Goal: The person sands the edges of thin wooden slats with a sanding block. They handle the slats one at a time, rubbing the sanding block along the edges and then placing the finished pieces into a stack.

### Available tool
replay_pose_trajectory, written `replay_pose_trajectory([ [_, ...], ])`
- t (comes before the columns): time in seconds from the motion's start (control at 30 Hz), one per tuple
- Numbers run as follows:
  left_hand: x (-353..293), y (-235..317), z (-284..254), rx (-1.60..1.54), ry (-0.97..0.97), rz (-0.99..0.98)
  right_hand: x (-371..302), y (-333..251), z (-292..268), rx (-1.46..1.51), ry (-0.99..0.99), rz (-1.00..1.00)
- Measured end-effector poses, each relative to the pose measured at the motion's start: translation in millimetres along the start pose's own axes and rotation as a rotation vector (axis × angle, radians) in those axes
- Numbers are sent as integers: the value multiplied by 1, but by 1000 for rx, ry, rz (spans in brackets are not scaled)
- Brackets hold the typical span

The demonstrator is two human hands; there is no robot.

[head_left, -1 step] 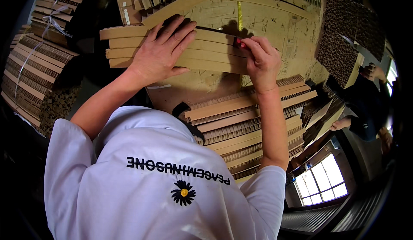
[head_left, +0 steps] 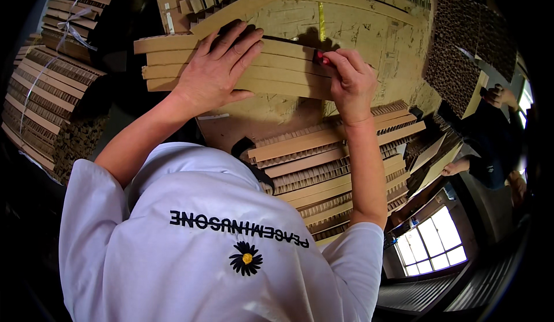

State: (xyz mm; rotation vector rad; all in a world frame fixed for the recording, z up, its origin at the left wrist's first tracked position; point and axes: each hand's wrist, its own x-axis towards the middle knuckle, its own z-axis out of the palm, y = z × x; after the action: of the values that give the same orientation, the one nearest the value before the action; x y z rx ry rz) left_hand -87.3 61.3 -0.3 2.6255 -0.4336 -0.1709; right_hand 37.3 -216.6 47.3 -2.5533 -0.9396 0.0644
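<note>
Bracing the cardboard strips (head_left: 285,65) under the spread left hand (head_left: 214,72) should help. The right hand (head_left: 352,81) pinches a red object (head_left: 319,57); guide it steadily.

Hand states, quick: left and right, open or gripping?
Left hand: open, laid flat on the cardboard strips.
Right hand: closed, pinching a small red object; its kind can't be told.

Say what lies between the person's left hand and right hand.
In the head view, pale cardboard strips lie between the left hand and the right hand, which pinches a small red object.
</note>
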Motion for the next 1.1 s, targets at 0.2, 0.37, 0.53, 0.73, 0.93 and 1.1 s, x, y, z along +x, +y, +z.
replay_pose_trajectory([
  [0.2,15,-1,-2,-200,175,-38,1,-2,0,-23,8,4],
  [0.37,44,2,5,-357,213,-138,-2,-1,3,-6,42,6],
  [0.53,60,3,12,-387,141,-159,4,-8,-16,77,112,36],
  [0.73,69,0,4,-510,104,-161,-18,-5,-65,401,513,267],
  [0.93,71,-7,9,-535,94,-103,-58,-5,-31,399,135,315],
  [1.1,70,-7,8,-527,91,-119,-56,-2,-17,290,100,273],
])
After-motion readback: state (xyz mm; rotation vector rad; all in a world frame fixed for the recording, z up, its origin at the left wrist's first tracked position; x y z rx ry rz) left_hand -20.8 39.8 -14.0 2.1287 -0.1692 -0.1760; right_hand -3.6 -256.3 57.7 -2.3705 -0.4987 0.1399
